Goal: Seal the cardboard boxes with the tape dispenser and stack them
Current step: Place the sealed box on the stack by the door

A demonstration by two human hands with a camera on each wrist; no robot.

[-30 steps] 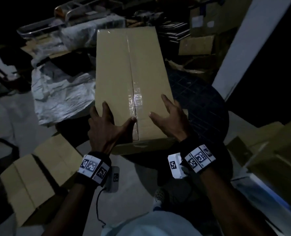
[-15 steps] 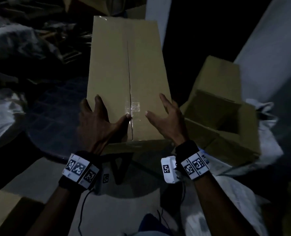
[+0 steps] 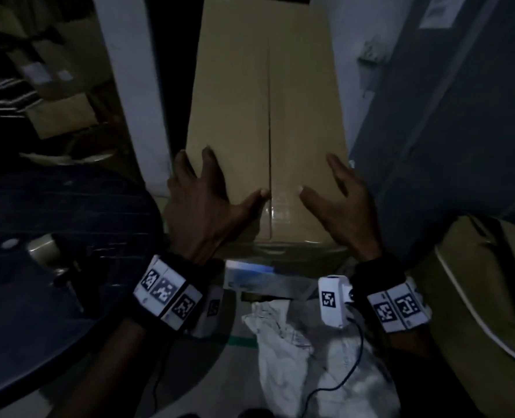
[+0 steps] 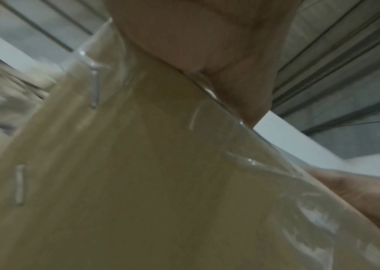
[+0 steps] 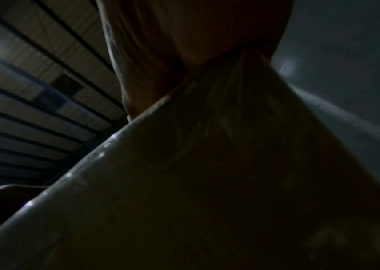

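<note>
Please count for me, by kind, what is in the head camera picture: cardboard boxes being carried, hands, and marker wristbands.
Brown taped cardboard box, carried: 1
Bare hands, left hand and right hand, on the box: 2
Black wristbands with white square markers, left wristband and right wristband: 2
Total: 5
Other cardboard in the dark background is too blurred to count.

A long brown cardboard box (image 3: 265, 122), its two top flaps shut and meeting along a centre seam, runs lengthwise away from the camera. Glossy clear tape (image 3: 275, 212) covers the near end of the seam and folds over the near edge. In the left wrist view, metal staples (image 4: 95, 89) dot the taped end panel of the box
</note>
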